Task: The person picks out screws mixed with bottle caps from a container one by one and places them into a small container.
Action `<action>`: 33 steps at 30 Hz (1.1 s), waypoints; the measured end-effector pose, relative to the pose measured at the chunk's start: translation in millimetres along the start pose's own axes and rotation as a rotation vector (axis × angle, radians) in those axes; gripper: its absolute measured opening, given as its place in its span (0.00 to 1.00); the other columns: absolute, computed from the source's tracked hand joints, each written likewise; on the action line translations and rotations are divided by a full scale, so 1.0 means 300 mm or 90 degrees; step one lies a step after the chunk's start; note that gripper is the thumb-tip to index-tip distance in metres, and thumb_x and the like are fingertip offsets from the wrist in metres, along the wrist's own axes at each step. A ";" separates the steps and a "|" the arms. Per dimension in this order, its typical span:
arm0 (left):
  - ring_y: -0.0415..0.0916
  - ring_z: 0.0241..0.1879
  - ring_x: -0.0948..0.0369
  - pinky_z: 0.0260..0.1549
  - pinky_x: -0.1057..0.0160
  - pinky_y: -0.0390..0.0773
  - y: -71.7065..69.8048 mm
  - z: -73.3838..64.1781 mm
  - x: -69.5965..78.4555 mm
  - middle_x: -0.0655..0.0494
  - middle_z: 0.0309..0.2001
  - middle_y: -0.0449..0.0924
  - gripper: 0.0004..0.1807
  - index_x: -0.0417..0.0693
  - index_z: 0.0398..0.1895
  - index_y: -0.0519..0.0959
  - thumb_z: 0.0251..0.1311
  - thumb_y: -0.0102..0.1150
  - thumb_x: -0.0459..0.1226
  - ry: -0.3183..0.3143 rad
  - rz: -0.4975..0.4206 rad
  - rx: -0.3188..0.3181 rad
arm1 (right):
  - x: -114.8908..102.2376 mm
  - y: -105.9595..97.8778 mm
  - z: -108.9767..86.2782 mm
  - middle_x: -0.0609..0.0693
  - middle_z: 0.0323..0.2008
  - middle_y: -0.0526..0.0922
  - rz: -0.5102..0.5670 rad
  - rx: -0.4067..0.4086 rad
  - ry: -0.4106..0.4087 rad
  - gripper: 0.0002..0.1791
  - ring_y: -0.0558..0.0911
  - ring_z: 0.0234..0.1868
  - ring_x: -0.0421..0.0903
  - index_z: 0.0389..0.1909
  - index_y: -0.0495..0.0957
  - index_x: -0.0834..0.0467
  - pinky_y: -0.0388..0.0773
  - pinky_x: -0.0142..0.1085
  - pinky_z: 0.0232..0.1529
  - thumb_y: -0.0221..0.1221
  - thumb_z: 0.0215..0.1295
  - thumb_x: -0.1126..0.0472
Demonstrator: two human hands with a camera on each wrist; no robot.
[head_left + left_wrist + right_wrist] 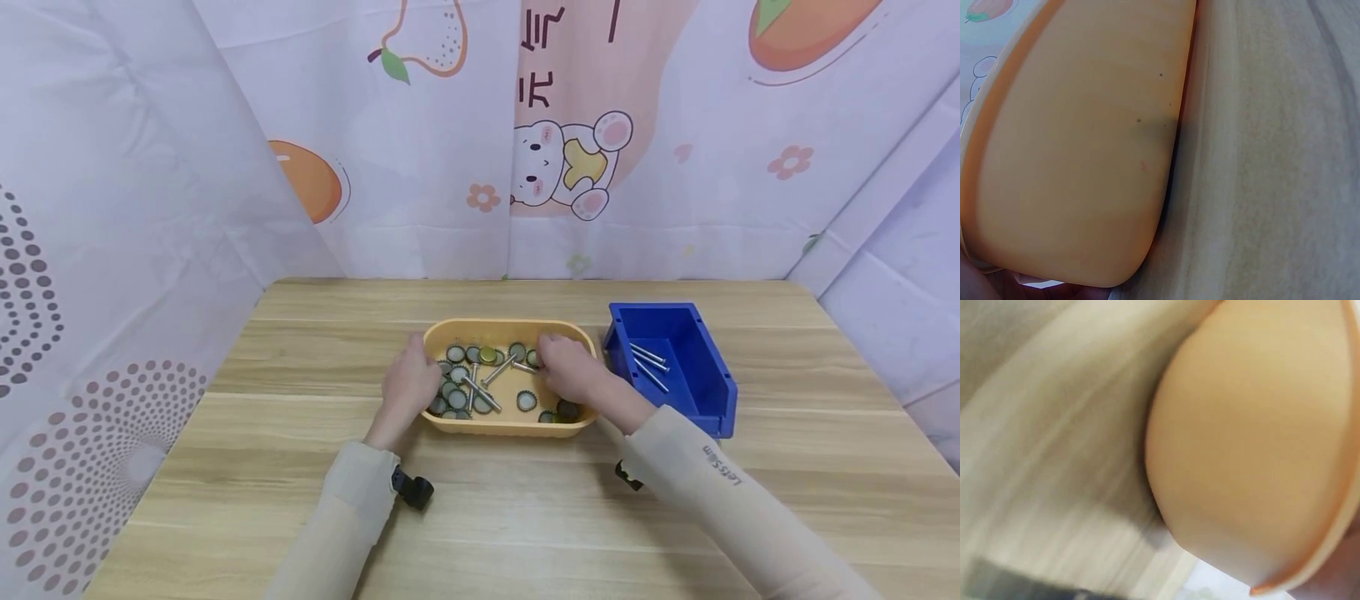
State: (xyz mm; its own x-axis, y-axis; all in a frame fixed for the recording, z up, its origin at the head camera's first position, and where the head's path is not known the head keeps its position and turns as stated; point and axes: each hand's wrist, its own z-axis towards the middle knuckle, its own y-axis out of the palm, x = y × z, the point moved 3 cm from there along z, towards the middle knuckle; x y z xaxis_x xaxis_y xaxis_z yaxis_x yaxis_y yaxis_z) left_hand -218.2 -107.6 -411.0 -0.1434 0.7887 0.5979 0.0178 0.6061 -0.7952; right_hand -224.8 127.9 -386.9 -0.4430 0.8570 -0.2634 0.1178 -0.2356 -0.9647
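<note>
A shallow yellow-orange plastic basin [510,428] stands on the table, holding many crimped bottle caps [527,401] and several silver bolts [482,393]. My left hand [408,379] grips the basin's left end by the rim; in the left wrist view, part of that hand shows below the basin's outer wall [1085,150]. My right hand [573,371] reaches over the right end, fingers down inside among the caps. One bolt [525,367] lies right by its fingertips, and whether they pinch it is hidden. The right wrist view is blurred and mostly basin wall [1247,437].
Close to the basin's right side stands a blue open-front bin [693,358] with several bolts [649,358] inside. My right forearm passes in front of its near left corner. A printed curtain [435,183] hangs behind the wooden table [300,358].
</note>
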 end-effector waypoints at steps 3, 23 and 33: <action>0.78 0.35 0.50 0.31 0.56 0.72 0.001 -0.001 0.000 0.42 0.44 0.81 0.24 0.40 0.63 0.65 0.64 0.46 0.37 0.003 -0.003 -0.001 | 0.002 0.023 0.000 0.55 0.29 0.75 -0.013 -0.011 0.020 0.08 0.76 0.32 0.50 0.32 0.70 0.63 0.76 0.43 0.33 0.61 0.62 0.67; 0.79 0.39 0.48 0.34 0.53 0.75 0.000 -0.005 0.004 0.40 0.47 0.81 0.25 0.41 0.65 0.64 0.65 0.44 0.37 0.003 0.003 0.003 | -0.002 0.064 -0.019 0.52 0.25 0.73 -0.066 -0.003 -0.043 0.05 0.78 0.31 0.49 0.37 0.64 0.62 0.76 0.41 0.33 0.50 0.72 0.65; 0.79 0.38 0.49 0.34 0.53 0.74 0.001 -0.003 0.002 0.41 0.46 0.81 0.24 0.42 0.64 0.65 0.64 0.45 0.37 -0.002 0.008 0.005 | 0.001 0.051 -0.017 0.51 0.29 0.76 0.031 -0.002 -0.071 0.04 0.75 0.28 0.45 0.40 0.67 0.61 0.74 0.36 0.28 0.53 0.70 0.68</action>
State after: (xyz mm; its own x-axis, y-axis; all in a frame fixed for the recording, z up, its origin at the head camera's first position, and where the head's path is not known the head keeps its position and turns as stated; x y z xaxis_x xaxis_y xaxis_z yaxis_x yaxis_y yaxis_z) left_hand -217.5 -106.9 -410.9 -0.1466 0.7955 0.5880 0.0120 0.5958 -0.8031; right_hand -218.6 126.9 -401.9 -0.5332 0.7876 -0.3087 0.1449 -0.2744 -0.9506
